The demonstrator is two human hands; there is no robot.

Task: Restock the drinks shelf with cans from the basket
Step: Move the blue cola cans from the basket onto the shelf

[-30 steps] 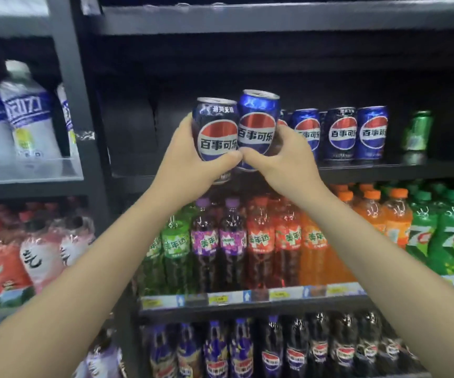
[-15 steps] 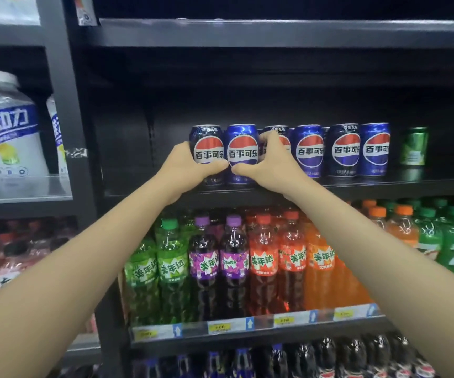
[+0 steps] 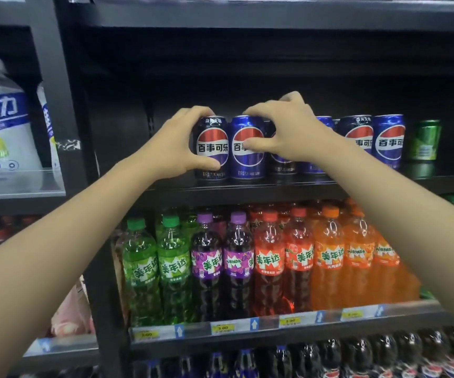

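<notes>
Blue cola cans stand upright in a row on the dark drinks shelf (image 3: 247, 188). Left hand (image 3: 176, 144) curls round the dark navy can (image 3: 211, 148) at the row's left end, thumb low on its front, fingers over the rim. Right hand (image 3: 288, 132) has its grip on the brighter blue can (image 3: 246, 156) just beside it (thumb across the logo, fingers over the top). Both cans rest on the shelf, touching. Green can (image 3: 424, 140) stands at far right; Mirinda bottles (image 3: 247, 263) fill the shelf below.
</notes>
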